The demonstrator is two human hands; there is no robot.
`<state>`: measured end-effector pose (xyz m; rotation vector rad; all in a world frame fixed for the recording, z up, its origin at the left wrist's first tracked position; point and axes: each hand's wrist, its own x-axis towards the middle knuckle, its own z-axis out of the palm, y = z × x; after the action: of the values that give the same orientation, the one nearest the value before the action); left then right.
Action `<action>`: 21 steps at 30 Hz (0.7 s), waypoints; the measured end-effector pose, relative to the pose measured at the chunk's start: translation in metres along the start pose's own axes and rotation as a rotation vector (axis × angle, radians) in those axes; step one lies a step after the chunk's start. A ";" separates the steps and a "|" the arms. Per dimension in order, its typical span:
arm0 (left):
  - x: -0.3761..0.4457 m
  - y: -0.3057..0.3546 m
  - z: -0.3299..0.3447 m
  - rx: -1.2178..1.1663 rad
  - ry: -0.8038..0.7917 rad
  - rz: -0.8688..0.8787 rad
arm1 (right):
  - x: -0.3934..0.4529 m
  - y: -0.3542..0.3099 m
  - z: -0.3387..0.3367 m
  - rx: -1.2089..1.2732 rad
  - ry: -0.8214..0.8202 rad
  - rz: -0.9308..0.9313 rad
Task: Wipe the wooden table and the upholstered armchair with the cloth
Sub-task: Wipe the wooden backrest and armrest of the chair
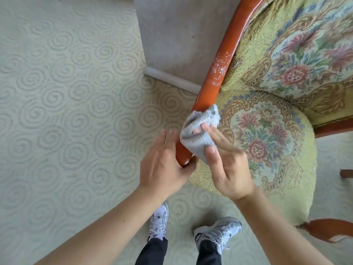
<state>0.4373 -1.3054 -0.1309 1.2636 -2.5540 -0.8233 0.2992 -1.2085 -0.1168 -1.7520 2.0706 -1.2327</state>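
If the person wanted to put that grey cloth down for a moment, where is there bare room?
Free: the floral seat cushion right of the orange wooden armrest, and swirl-patterned carpet left of it. Crowded: the armrest's near end, where left hand, right hand and grey cloth meet.

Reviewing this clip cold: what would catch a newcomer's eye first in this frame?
The grey cloth at centre, pinched in the right hand against the armchair's glossy orange-brown wooden armrest. The left hand rests flat beside the armrest's near end. White droplets or specks dot the armrest further up, and floral upholstery fills the right side.
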 end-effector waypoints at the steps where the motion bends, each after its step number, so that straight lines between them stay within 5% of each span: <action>1: 0.000 0.000 -0.001 0.002 0.001 0.015 | -0.009 -0.001 0.000 0.025 -0.008 -0.022; 7: 0.010 0.008 -0.011 0.007 -0.044 -0.011 | 0.034 0.027 -0.003 -0.024 -0.048 -0.156; 14: 0.045 0.031 -0.019 0.019 -0.053 -0.045 | 0.111 0.051 -0.019 -0.194 0.074 0.217; 21: 0.078 0.053 -0.017 -0.007 -0.063 -0.073 | 0.046 0.031 -0.031 0.101 -0.065 0.327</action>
<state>0.3589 -1.3469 -0.0938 1.3565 -2.5642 -0.8997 0.2436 -1.2354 -0.1008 -1.3257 2.1102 -1.1434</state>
